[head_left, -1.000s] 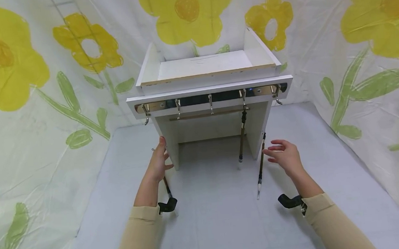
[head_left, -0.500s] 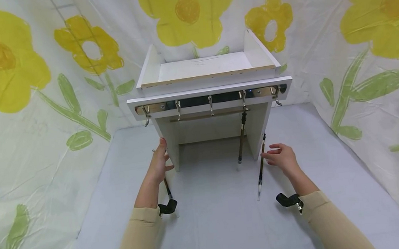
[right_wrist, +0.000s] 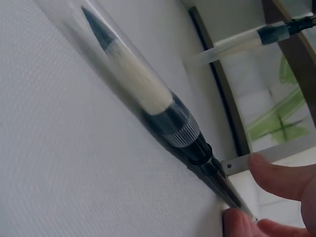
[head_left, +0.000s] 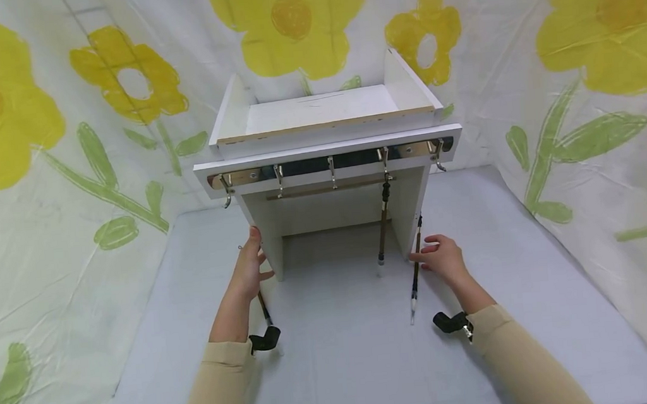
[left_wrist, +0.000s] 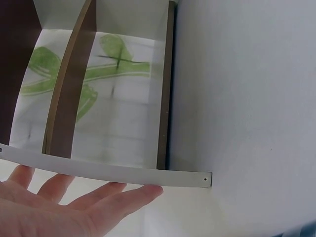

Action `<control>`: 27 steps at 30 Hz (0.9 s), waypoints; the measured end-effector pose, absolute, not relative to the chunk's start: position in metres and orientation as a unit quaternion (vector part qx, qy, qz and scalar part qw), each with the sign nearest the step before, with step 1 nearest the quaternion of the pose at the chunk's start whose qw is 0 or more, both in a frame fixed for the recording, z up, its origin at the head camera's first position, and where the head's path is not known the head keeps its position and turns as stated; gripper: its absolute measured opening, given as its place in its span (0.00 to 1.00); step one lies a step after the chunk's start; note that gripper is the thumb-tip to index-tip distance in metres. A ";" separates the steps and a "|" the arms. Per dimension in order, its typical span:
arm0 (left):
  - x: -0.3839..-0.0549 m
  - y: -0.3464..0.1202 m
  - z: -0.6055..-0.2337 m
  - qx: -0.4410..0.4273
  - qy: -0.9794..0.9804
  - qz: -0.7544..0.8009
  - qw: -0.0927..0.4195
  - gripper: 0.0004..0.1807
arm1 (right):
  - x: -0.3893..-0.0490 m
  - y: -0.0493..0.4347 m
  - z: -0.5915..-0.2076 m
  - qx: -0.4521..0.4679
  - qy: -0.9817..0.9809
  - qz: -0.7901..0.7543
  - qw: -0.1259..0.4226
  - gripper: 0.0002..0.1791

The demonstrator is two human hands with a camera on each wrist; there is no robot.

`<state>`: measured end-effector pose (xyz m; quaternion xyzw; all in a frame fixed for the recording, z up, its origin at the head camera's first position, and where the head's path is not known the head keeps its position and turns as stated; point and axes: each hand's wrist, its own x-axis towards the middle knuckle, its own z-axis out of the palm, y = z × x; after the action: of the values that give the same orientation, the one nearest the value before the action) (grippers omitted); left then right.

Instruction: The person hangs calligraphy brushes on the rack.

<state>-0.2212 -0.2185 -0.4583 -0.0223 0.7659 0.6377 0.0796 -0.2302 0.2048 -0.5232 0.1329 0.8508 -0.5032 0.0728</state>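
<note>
A white wooden shelf (head_left: 327, 139) with a metal hook rail stands in the middle of the head view. My left hand (head_left: 247, 268) rests its outstretched fingers against the shelf's left side panel (left_wrist: 118, 174). Loosely spread, my right hand (head_left: 442, 259) is at a writing brush (head_left: 416, 264) lying on the table beside the right panel. In the right wrist view, this brush (right_wrist: 185, 131) shows a clear cap over pale, dark-tipped bristles; its handle runs toward the gap between thumb and fingers. A second brush (head_left: 382, 226) hangs from the fourth hook.
Another brush (head_left: 264, 307) lies left of the shelf, partly hidden by the left hand and the black wrist camera (head_left: 266, 340). A light cloth covers the table (head_left: 348, 365). Behind hangs a flower-printed curtain (head_left: 192, 60).
My right hand has moved left, from beside the brush to overlapping it. The left hand stays against the panel. The whole head view has shifted slightly.
</note>
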 end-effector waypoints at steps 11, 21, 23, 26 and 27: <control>-0.218 -0.219 -0.450 -0.016 0.765 0.638 0.084 0.39 | -0.231 0.193 -0.527 0.105 0.898 -0.425 0.047 0.37; -0.212 -0.215 -0.441 -0.028 0.757 0.646 0.097 0.41 | -0.231 0.198 -0.521 0.104 0.899 -0.423 0.045 0.30; -0.215 -0.216 -0.449 -0.028 0.757 0.646 0.094 0.42 | -0.230 0.200 -0.521 0.104 0.898 -0.425 0.044 0.29; -0.220 -0.216 -0.456 -0.025 0.757 0.647 0.088 0.42 | -0.231 0.204 -0.521 0.103 0.896 -0.429 0.045 0.28; -0.220 -0.216 -0.457 -0.023 0.756 0.649 0.088 0.42 | -0.231 0.205 -0.521 0.103 0.895 -0.431 0.047 0.28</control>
<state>-0.2204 -0.2159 -0.4565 -0.0226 0.7557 0.6487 0.0876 -0.2312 0.2054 -0.5212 0.1034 0.8951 -0.4312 0.0469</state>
